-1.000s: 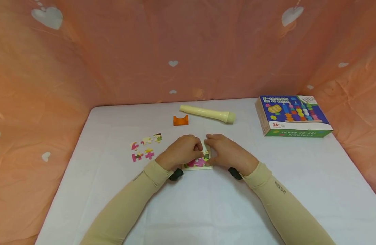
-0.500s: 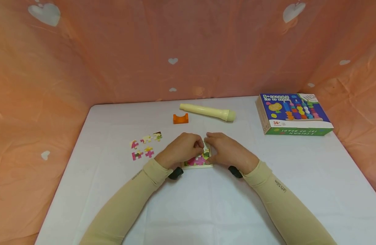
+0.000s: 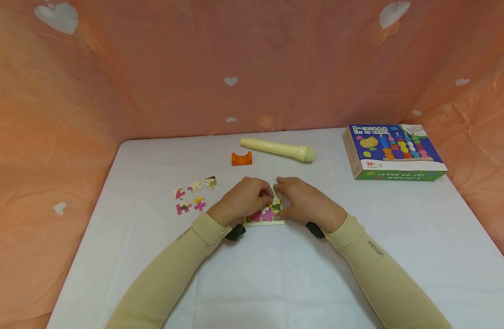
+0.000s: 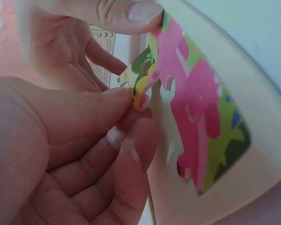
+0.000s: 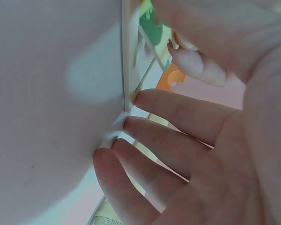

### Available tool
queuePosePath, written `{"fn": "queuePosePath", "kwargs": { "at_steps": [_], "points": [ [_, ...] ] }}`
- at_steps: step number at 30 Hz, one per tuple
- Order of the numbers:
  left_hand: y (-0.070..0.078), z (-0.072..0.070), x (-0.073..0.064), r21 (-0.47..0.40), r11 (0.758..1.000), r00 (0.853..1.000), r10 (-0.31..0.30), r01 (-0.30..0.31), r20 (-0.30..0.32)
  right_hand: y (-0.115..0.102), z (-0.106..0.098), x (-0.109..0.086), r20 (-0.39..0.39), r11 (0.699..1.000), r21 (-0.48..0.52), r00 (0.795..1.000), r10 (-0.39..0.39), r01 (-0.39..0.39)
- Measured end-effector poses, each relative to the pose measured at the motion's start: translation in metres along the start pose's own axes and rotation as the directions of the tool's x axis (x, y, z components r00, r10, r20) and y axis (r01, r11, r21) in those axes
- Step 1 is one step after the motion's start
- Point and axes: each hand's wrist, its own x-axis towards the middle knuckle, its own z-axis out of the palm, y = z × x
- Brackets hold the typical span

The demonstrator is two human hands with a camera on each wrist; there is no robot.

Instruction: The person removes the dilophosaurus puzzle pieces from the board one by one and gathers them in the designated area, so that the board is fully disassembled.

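A small jigsaw puzzle tray (image 3: pixel 264 224) with a pale rim lies on the table, pink and green pieces (image 4: pixel 194 105) set in its near part. Over it, my left hand (image 3: pixel 245 199) pinches a yellow-and-pink puzzle piece (image 4: pixel 141 91) between thumb and fingers. In the left wrist view a bare part of the tray shows beside that piece. My right hand (image 3: pixel 307 203) rests along the tray's right side, its thumb on the puzzle. Its other fingers (image 5: pixel 178 112) are extended, with the index fingertip at the tray's corner. The tray's left side is hidden behind my left hand.
Several loose puzzle pieces (image 3: pixel 199 204) lie left of my left hand. Behind the tray are an orange notched block (image 3: pixel 241 159) and a cream toy microphone (image 3: pixel 276 150). A bead-set box (image 3: pixel 396 153) stands at the back right, before the orange curtain (image 3: pixel 252 59).
My left hand has shifted very slightly up and right over the tray, still pinching. The right hand holds its place; the whole head view has drifted slightly upward.
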Motion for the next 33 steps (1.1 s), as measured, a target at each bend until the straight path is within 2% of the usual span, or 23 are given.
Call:
{"fn": "queuePosePath", "kwargs": {
  "at_steps": [10,14,19,23,27,30,33],
  "points": [
    [-0.001,-0.009,-0.002,-0.031,1.000,1.000,0.002,-0.002,-0.020,0.000,-0.003,0.000,-0.006,1.000,-0.011,1.000,-0.012,0.012],
    [-0.007,-0.018,-0.007,-0.068,0.997,0.999,-0.029,0.026,-0.030,-0.001,-0.003,0.000,0.003,1.000,0.001,1.000,0.002,-0.002],
    [-0.028,-0.036,-0.028,-0.110,0.986,0.989,-0.135,0.128,-0.059,-0.002,-0.002,-0.001,0.017,1.000,-0.008,1.000,0.017,-0.017],
    [-0.051,-0.055,-0.050,-0.088,0.977,0.975,-0.203,0.196,-0.085,-0.002,-0.002,-0.001,0.011,1.000,-0.026,1.000,0.017,-0.016],
    [-0.070,-0.071,-0.068,-0.061,0.970,0.964,-0.242,0.236,-0.113,-0.003,-0.002,0.000,0.000,1.000,-0.018,1.000,-0.001,0.001],
    [-0.077,-0.078,-0.075,-0.057,0.965,0.960,-0.260,0.255,-0.107,-0.003,-0.002,0.000,0.002,1.000,-0.006,1.000,-0.002,0.002],
    [-0.080,-0.081,-0.079,-0.089,0.954,0.954,-0.293,0.287,-0.065,-0.003,0.000,0.000,0.010,1.000,-0.006,1.000,0.006,-0.006]
  ]
}}
